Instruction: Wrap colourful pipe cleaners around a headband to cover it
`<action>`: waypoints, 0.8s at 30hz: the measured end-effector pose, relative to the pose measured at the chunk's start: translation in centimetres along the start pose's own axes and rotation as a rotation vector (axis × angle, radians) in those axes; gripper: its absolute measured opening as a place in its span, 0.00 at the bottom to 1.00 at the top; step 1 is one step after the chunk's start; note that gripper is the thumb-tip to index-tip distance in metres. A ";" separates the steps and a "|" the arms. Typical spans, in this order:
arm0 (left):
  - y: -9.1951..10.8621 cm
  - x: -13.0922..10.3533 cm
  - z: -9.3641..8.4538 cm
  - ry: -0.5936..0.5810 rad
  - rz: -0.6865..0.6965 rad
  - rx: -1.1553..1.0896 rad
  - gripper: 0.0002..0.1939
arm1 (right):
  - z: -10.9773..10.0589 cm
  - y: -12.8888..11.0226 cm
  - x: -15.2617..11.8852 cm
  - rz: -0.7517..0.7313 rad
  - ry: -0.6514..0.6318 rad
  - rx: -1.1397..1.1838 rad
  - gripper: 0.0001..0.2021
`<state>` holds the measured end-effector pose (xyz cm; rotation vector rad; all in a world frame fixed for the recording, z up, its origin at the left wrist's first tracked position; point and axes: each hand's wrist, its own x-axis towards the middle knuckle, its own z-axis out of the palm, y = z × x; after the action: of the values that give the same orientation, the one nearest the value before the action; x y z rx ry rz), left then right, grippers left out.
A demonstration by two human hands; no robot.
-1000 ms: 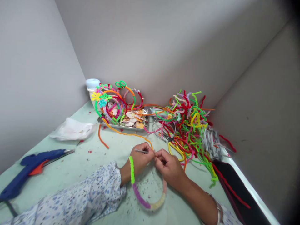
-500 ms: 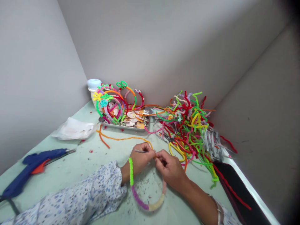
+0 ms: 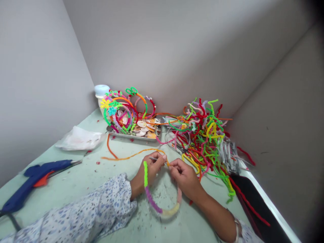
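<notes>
A curved headband (image 3: 152, 202) covered in green, purple, cream and pink pipe cleaner hangs in a loop below my hands. My left hand (image 3: 150, 168) is closed near its bare grey end, which pokes out over the fingers. My right hand (image 3: 186, 177) pinches the band just past the pink section, fingertips close to the left thumb. Between the two hands an orange pipe cleaner (image 3: 138, 153) meets the band; its long loose tail curves away to the left over the table. Just what lies under the right fingertips is hidden.
Behind stands a metal tray (image 3: 136, 137) with shell-like pieces and several finished headbands (image 3: 121, 114). On the right lies a heap of pipe cleaners (image 3: 205, 131) with yellow-handled pliers (image 3: 188, 160) in it. A blue glue gun (image 3: 37, 179) and a plastic bag (image 3: 81, 138) lie left.
The headband's loop has swung slightly up and to the right. The orange tail has shifted on the table, its free end now farther left and lower. Both hands stay closed.
</notes>
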<state>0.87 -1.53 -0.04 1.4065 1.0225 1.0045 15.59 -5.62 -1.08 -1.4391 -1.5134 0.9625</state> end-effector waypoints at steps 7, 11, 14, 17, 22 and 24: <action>-0.3 -0.1 -0.1 -0.061 0.061 0.004 0.08 | -0.1 0.2 0.3 0.044 -0.023 0.057 0.08; -0.6 -0.1 -0.2 -0.075 0.118 0.096 0.07 | -0.2 0.2 0.3 0.041 -0.035 0.066 0.08; -0.5 -0.2 -0.2 -0.051 0.166 0.155 0.08 | -0.2 0.1 0.2 0.035 -0.031 0.053 0.08; -0.3 -0.3 -0.2 -0.030 0.199 0.190 0.08 | -0.1 0.2 0.1 0.019 -0.019 0.018 0.08; 0.1 -0.4 -0.2 -0.031 0.220 0.247 0.08 | 0.0 0.3 0.0 -0.018 0.006 -0.032 0.07; 0.2 -0.5 -0.2 -0.031 0.229 0.263 0.08 | 0.0 0.4 0.0 -0.030 0.014 -0.047 0.07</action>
<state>0.58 -1.96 0.17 1.7821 1.0141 1.0360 15.73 -5.63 -1.44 -1.4489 -1.5519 0.9024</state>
